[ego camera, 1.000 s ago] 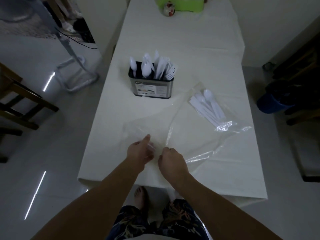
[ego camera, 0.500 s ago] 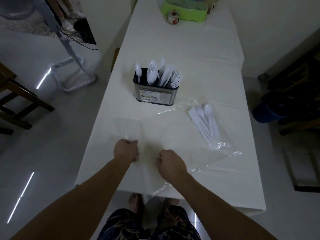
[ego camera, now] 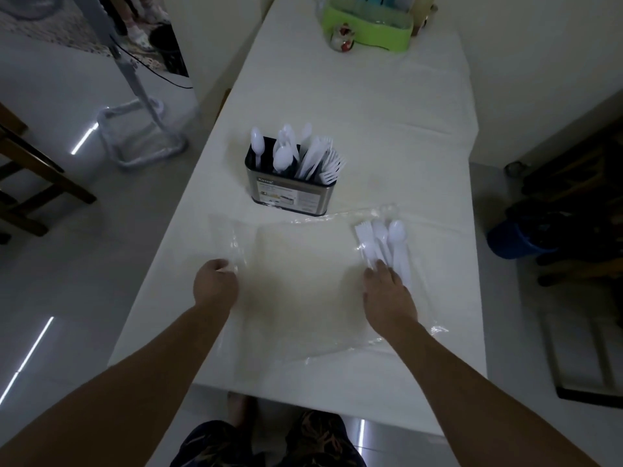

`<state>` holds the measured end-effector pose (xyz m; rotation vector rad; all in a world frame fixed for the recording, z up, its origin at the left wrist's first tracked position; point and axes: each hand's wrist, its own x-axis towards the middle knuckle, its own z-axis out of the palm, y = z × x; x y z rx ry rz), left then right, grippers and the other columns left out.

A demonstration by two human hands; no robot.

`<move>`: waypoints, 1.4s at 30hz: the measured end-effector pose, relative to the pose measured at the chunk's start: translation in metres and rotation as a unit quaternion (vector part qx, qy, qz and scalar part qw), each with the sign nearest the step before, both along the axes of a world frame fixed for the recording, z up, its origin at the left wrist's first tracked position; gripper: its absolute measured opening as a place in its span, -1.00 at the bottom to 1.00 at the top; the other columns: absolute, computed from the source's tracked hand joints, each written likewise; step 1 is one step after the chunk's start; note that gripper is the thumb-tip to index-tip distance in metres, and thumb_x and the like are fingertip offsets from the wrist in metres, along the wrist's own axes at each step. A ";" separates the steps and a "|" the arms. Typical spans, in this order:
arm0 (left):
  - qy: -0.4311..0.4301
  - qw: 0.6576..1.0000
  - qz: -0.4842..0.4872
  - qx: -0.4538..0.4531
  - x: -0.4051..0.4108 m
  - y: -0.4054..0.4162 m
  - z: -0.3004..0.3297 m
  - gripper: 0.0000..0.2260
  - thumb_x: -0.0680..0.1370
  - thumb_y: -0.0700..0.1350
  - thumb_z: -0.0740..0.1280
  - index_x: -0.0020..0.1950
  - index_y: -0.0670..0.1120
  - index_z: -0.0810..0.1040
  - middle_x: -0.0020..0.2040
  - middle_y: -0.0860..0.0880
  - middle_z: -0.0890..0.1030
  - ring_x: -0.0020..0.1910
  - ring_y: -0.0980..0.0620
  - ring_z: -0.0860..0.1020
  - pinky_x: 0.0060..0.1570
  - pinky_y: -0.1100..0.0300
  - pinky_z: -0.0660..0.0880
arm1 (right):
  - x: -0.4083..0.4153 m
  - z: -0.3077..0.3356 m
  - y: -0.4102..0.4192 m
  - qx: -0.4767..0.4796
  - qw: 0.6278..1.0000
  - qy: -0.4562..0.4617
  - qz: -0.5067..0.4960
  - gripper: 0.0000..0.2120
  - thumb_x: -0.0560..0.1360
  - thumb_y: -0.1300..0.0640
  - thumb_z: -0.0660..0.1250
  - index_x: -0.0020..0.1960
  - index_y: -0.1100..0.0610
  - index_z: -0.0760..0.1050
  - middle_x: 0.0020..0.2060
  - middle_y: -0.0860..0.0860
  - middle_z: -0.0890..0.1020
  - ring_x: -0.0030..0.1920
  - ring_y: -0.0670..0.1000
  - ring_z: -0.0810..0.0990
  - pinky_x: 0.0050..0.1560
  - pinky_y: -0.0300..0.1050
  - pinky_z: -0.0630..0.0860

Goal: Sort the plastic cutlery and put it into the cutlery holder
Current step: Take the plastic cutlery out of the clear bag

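A steel cutlery holder (ego camera: 290,194) stands mid-table with several white plastic spoons, knives and forks (ego camera: 303,155) upright in it. In front of it a clear plastic bag (ego camera: 303,264) lies flat. A small bunch of white cutlery (ego camera: 384,241), a fork and two spoons, lies at the bag's right end. My left hand (ego camera: 215,286) grips the bag's left edge with curled fingers. My right hand (ego camera: 387,291) rests on the handles of the loose bunch, fingers reaching forward; whether they curl around the handles is hidden.
The white table (ego camera: 371,112) runs away from me. A green tray (ego camera: 369,28) and a small red and white jar (ego camera: 343,38) sit at its far end. A wooden chair (ego camera: 30,183) and a metal stand (ego camera: 141,129) are on the left floor, dark furniture on the right.
My hands have moved apart: the left slid to the bag's left edge, the right went from the bag's middle to the loose cutlery. The bag now lies flatter.
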<state>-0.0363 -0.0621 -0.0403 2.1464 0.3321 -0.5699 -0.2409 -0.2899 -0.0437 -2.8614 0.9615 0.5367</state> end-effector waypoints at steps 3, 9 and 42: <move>-0.013 1.000 -0.006 0.017 0.002 -0.009 -0.001 -0.68 0.52 -0.18 0.39 0.27 -0.12 0.57 0.13 -0.14 0.64 0.10 -0.17 0.60 0.16 0.02 0.53 | -0.008 -0.002 0.006 0.013 1.000 0.010 -0.011 -0.47 0.60 0.10 0.13 0.53 0.12 0.12 0.55 0.09 0.03 0.51 0.15 0.12 0.27 0.08 0.43; -0.047 0.998 0.014 0.026 0.008 -0.017 -0.001 -0.65 0.49 -0.31 0.27 0.27 -0.14 0.53 0.08 -0.17 0.63 0.08 -0.18 0.58 0.08 0.05 0.51 | -0.028 0.007 0.025 0.010 0.999 0.030 -0.035 -0.44 0.60 0.04 0.13 0.54 0.14 0.08 0.55 0.12 0.02 0.52 0.16 0.10 0.21 0.07 0.47; -0.194 0.798 -0.494 0.285 -0.006 0.025 -0.022 -0.32 0.54 0.13 -0.08 0.59 -0.20 0.04 0.61 -0.19 0.04 0.58 -0.19 0.02 0.51 -0.09 0.10 | -0.023 0.012 -0.085 0.065 0.914 -0.163 -0.367 -0.74 0.55 0.18 0.21 -0.06 0.28 0.64 -0.10 0.28 0.66 -0.05 0.31 0.60 -0.05 -0.02 0.47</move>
